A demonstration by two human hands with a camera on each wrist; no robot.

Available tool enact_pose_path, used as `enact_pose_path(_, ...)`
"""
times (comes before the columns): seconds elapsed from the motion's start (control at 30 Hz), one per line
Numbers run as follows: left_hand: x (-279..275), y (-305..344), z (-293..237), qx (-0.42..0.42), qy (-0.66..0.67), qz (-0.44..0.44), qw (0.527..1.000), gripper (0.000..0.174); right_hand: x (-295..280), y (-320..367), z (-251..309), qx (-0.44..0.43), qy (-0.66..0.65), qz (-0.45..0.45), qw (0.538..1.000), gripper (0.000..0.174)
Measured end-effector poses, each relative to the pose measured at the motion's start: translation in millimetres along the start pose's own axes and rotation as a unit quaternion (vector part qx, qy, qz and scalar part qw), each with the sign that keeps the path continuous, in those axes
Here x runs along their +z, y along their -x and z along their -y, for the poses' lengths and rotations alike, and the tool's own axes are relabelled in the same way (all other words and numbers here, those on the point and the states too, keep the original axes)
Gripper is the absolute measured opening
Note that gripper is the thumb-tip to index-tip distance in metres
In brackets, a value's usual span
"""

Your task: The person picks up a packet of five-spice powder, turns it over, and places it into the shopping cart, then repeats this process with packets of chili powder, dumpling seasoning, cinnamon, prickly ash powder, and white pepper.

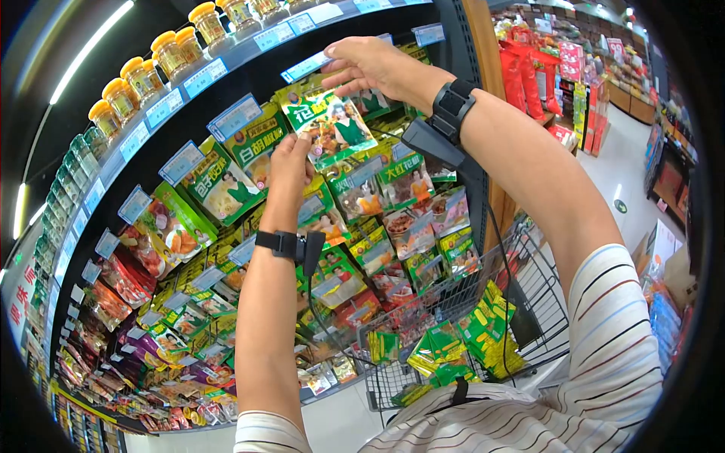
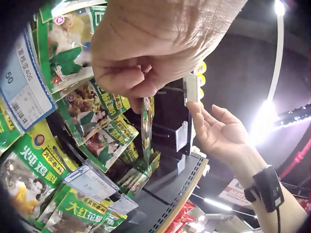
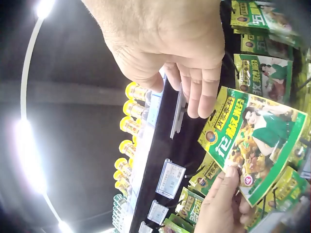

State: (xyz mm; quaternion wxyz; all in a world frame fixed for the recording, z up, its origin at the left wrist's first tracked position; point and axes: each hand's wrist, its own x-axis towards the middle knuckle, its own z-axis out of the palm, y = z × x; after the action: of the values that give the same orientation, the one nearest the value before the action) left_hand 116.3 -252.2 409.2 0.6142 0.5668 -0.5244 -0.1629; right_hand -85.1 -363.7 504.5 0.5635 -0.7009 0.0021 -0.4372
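My left hand (image 1: 291, 164) pinches the lower left edge of a green and yellow seasoning packet (image 1: 330, 130) printed with a person in green. From the left wrist view the packet (image 2: 146, 128) is seen edge-on below the curled fingers. My right hand (image 1: 377, 66) is raised above the packet's top, beside a clear price-tag holder (image 1: 305, 68). In the left wrist view the right hand (image 2: 221, 133) has its fingertips right at that holder (image 2: 192, 90), thumb apart. The right wrist view shows its fingers (image 3: 195, 92) fairly straight near the packet's top corner (image 3: 224, 100).
Rows of hanging seasoning packets (image 1: 226, 185) with price tags fill the rack. Jars with yellow lids (image 1: 170, 57) line the shelf above. A wire shopping cart (image 1: 544, 302) holding several green packets (image 1: 487, 328) stands close by at the lower right. A wooden post (image 1: 487, 45) edges the rack.
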Motion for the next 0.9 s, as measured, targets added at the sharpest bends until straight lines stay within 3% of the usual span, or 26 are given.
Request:
enact_pose_path(0.17, -2, -25, 12, -0.029, -0.013, -0.034, 0.999, 0.038, -3, 15, -10, 0.008, -0.016, -0.001, 1.000, 0.050)
enact_pose_path(0.43, 5, -52, 15, -0.090, -0.076, -0.062, 0.991, 0.024, -22, 67, -21, 0.030, -0.051, 0.010, 0.998, 0.057)
enact_pose_path(0.53, -5, -63, 29, -0.088, -0.227, -0.046, 0.969, 0.035, -30, 104, -25, 0.027, -0.072, 0.019, 0.997, 0.053)
enact_pose_path(0.6, -16, -50, 33, -0.024, -0.241, 0.012, 0.970, 0.049, -37, 135, -38, 0.028, -0.098, 0.019, 0.995, 0.049)
enact_pose_path(0.63, -17, -42, 28, -0.033, -0.269, 0.030, 0.962, 0.053, -43, 151, -44, 0.033, -0.092, 0.026, 0.995, 0.047)
enact_pose_path(0.67, -28, -32, 27, 0.002, -0.255, 0.066, 0.965, 0.050, -47, 169, -49, 0.042, -0.089, 0.031, 0.995, 0.045)
enact_pose_path(0.8, 0, 51, -5, 0.041, -0.237, 0.000, 0.971, 0.048, -60, 244, -49, 0.126, -0.103, 0.014, 0.986, 0.041)
enact_pose_path(0.9, 26, 121, -18, 0.053, -0.245, 0.036, 0.967, 0.050, -74, 292, -61, 0.179, -0.128, -0.033, 0.975, 0.048)
